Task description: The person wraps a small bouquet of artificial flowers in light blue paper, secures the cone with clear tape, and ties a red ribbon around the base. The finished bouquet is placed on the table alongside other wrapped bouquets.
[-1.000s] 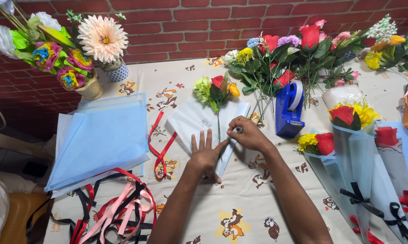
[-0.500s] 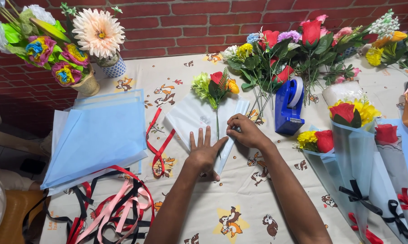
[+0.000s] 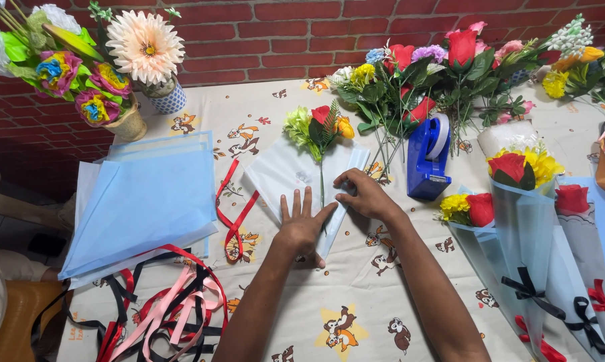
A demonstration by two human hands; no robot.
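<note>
We see the left hand (image 3: 301, 224) lying flat, fingers spread, on a pale blue wrap (image 3: 285, 175) in the middle of the table (image 3: 356, 295). It grasps nothing; it only presses the sheet down. The right hand (image 3: 364, 196) is just right of it, fingers curled and pinching the wrap's right edge. On the wrap lies a small posy (image 3: 318, 127), its red, yellow and green blooms at the far end and its thin stem running near, between our two hands.

Right of the right hand stands a blue tape dispenser (image 3: 428, 159). Beyond it, along the brick wall (image 3: 282, 33), loose flowers (image 3: 443, 74) are heaped. At the right side lie finished bouquets (image 3: 523, 221) in blue cones, tied with black and red bows.

Left of the wrap a red ribbon (image 3: 234, 211) lies on the cloth, and further left a stack of blue sheets (image 3: 141, 201). Near that stack, at the table's near left, we see a tangle of ribbons (image 3: 158, 315) in red, pink and black. At the far left stand a vase (image 3: 125, 121) of paper flowers and a white cup (image 3: 167, 97) with a large pale daisy.
</note>
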